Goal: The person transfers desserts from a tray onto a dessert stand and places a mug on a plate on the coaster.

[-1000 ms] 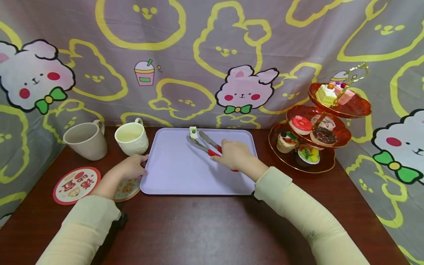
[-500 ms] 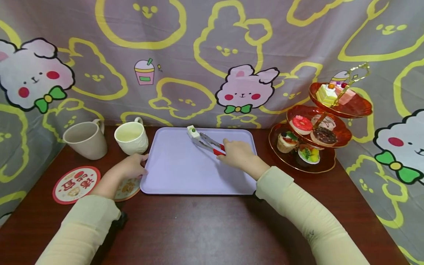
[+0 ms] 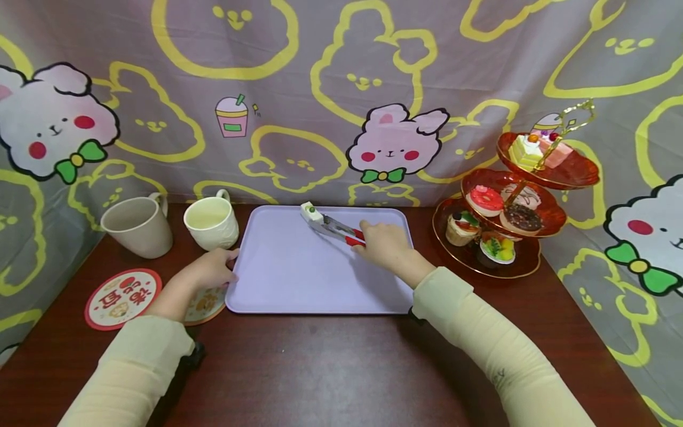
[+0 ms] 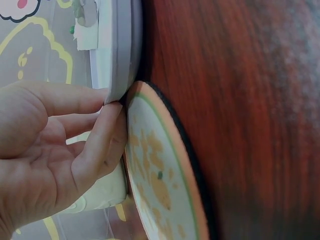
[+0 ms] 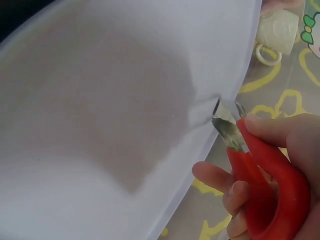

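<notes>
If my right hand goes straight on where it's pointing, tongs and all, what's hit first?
Leading with the tongs, your right hand would likely meet the small white piece first, right at the tips; depth there is hard to judge. Beyond it, perhaps the backdrop.

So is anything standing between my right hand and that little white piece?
Only the tongs your right hand holds, spanning the gap with their tips at the white piece near the far edge of the tray. Nothing else visible stands in the way.
</notes>
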`<state>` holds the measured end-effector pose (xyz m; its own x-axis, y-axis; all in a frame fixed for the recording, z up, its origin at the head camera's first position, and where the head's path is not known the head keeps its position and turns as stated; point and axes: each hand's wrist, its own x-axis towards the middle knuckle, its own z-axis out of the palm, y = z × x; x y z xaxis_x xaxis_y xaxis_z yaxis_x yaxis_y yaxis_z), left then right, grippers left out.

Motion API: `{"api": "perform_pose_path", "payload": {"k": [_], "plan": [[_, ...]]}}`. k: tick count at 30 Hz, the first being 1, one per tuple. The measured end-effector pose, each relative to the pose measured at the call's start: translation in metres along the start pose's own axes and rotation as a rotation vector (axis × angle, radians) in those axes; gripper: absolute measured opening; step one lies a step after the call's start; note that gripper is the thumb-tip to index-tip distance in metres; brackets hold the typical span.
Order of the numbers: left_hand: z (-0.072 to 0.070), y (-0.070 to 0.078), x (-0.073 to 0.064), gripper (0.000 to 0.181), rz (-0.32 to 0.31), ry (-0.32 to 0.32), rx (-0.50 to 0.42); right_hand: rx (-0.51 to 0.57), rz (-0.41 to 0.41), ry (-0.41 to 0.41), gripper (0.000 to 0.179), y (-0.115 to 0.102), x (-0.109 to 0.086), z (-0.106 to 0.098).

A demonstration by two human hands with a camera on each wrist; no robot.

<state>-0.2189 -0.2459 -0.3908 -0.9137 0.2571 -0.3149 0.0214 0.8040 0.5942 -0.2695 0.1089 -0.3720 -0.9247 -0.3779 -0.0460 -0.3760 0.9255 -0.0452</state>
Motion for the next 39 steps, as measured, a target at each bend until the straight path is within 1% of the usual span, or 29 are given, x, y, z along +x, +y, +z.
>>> {"api": "perform_pose_path", "payload": {"k": [3, 7, 12, 17, 25, 30, 35, 39], "plan": [[0.000, 0.000, 0.000, 0.075, 0.001, 0.001, 0.004, 0.002, 0.002, 0.005, 0.046, 0.000, 0.000, -0.001], [0.000, 0.000, 0.001, 0.075, -0.006, 0.001, 0.010, 0.012, 0.027, 0.008, 0.048, 0.002, -0.001, -0.003], [-0.001, 0.001, 0.000, 0.075, -0.010, -0.001, 0.012, 0.030, 0.061, 0.020, 0.045, 0.006, -0.003, -0.003], [-0.001, 0.002, 0.001, 0.075, -0.016, -0.010, 0.001, 0.037, 0.074, 0.026, 0.043, 0.012, -0.005, -0.003], [-0.002, 0.000, 0.002, 0.076, -0.008, -0.008, -0.004, 0.079, 0.069, 0.064, 0.041, 0.024, -0.014, -0.005], [-0.003, 0.002, 0.002, 0.075, -0.007, -0.003, -0.014, 0.109, 0.055, 0.099, 0.038, 0.032, -0.021, -0.008], [-0.004, 0.002, 0.002, 0.075, -0.010, -0.006, -0.004, 0.138, 0.033, 0.140, 0.040, 0.039, -0.030, -0.014], [-0.004, 0.002, 0.001, 0.075, -0.013, -0.009, 0.001, 0.145, 0.009, 0.139, 0.045, 0.044, -0.038, -0.018]]}}
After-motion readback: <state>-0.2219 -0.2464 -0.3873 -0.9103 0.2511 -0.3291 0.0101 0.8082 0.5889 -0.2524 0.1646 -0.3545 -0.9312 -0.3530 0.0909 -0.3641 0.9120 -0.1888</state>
